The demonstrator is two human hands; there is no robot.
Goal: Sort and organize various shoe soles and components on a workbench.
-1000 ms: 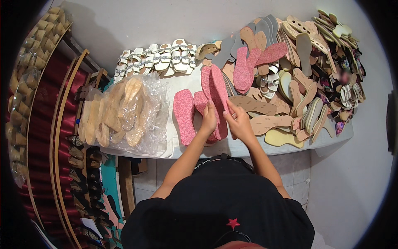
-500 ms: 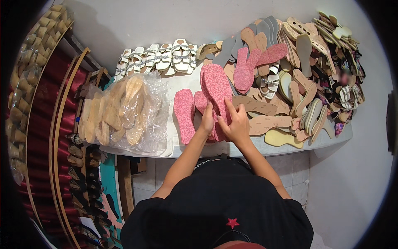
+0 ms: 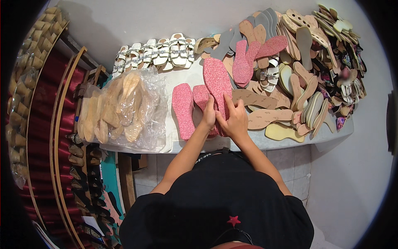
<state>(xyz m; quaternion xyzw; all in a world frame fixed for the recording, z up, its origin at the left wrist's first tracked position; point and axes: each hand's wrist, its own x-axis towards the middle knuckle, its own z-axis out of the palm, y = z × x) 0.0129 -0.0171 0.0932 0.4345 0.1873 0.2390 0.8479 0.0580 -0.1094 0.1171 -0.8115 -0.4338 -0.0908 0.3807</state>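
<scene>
Both hands grip a pink patterned pair of insoles (image 3: 216, 76), held stacked over the table with the wide ends pointing away from me. My left hand (image 3: 208, 115) closes on the left edge of the narrower part. On the right edge, my right hand (image 3: 235, 121) pinches the same insoles, thumb on top. One pink insole (image 3: 183, 111) lies on the table to the left. Another pink insole (image 3: 200, 95) sits beside it, partly hidden behind my left hand and the held pair. Farther right, more pink insoles (image 3: 241, 70) rest on the pile.
A clear plastic bag (image 3: 155, 108) of tan sole-shaped pieces lies left on the white table. White sandals (image 3: 177, 52) line the back. Tan insoles (image 3: 270, 118), grey sole pieces (image 3: 304, 45) and a yellow insole (image 3: 284, 133) crowd the right. A shoe rack (image 3: 56, 145) stands far left.
The two held insoles, slightly fanned apart before, now lie almost on top of each other. Both hands keep their grip. The whole view has shifted slightly.
</scene>
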